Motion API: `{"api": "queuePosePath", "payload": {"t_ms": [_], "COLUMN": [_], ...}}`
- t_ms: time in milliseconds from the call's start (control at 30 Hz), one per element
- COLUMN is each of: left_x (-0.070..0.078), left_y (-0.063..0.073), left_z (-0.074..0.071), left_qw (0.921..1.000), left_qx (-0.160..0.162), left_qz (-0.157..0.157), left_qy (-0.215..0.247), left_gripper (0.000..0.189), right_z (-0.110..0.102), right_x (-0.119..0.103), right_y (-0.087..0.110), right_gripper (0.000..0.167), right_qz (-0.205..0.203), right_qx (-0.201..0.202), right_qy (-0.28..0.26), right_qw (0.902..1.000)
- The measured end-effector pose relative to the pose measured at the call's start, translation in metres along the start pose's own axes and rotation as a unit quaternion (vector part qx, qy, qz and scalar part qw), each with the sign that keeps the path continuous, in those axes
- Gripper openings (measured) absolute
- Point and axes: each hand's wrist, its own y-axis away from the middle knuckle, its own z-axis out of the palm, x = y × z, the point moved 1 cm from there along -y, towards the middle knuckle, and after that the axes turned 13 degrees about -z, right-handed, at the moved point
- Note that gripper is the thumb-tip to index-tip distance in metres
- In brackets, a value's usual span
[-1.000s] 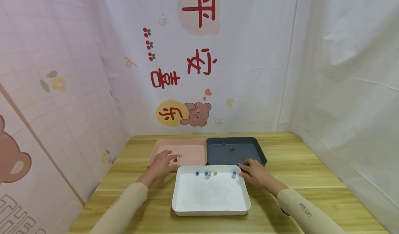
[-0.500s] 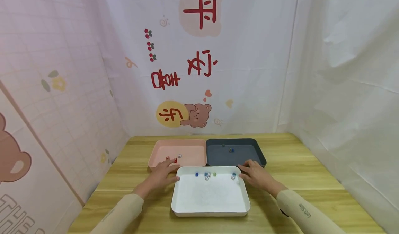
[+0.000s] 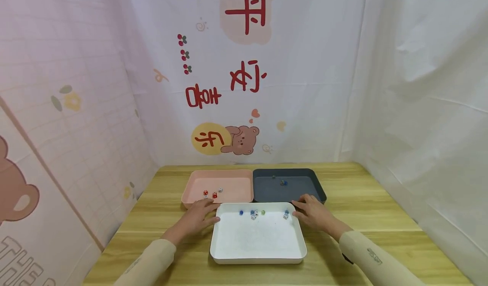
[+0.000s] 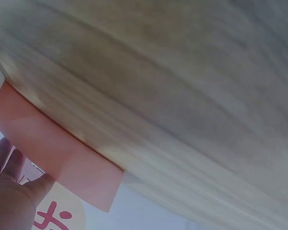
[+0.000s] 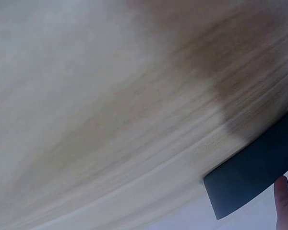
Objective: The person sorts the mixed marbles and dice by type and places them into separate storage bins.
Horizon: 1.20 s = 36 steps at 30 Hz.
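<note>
While left hand (image 3: 195, 218) flanks white tray (image 3: 263, 240), right hand (image 3: 314, 213) does too.

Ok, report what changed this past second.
The left grip drew back from over the pink tray toward its near edge; a second red die now shows. Whether anything was released can't be seen. The right grip stayed put, as did everything in the white tray.

I look across a wood-grain tabletop (image 3: 366, 218) to a white far cloth (image 3: 312, 74) printed with 4 red characters (image 3: 247, 12), 3 pairs of cherries (image 3: 183, 58) and a brown bear (image 3: 242, 141) touching a yellow disc (image 3: 198, 140). On my left I see a grid-patterned cloth (image 3: 95, 150) with yellow flowers (image 3: 72, 101); on my right, a creased white cloth (image 3: 427, 129).
</note>
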Motion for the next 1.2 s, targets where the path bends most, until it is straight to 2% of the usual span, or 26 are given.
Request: {"api": "queuePosePath", "payload": {"t_ms": [600, 767, 933, 1200], "left_x": [-0.004, -0.004, -0.005, -0.004], "left_y": [-0.008, -0.008, -0.007, -0.006], "left_z": [0.0, 0.0, 0.0, 0.001], "left_qw": [0.9999, 1.0, 0.9998, 0.9999], "left_qx": [-0.01, -0.007, -0.009, -0.01], "left_qz": [0.0, 0.003, 0.01, 0.012], "left_qy": [-0.006, -0.006, -0.012, -0.004], "left_gripper": [0.055, 0.055, 0.057, 0.057], "right_z": [-0.008, -0.015, -0.022, -0.013], "right_x": [-0.001, -0.007, -0.02, -0.042], "right_y": [-0.009, -0.023, -0.043, -0.071], "right_gripper": [0.042, 0.043, 0.04, 0.029], "right_qz": [0.007, 0.014, 0.001, 0.018], "right_qx": [0.007, 0.006, -0.005, -0.043], "right_qy": [-0.019, -0.029, -0.031, -0.053], "right_qw": [0.9998, 0.9995, 0.9995, 0.9975]}}
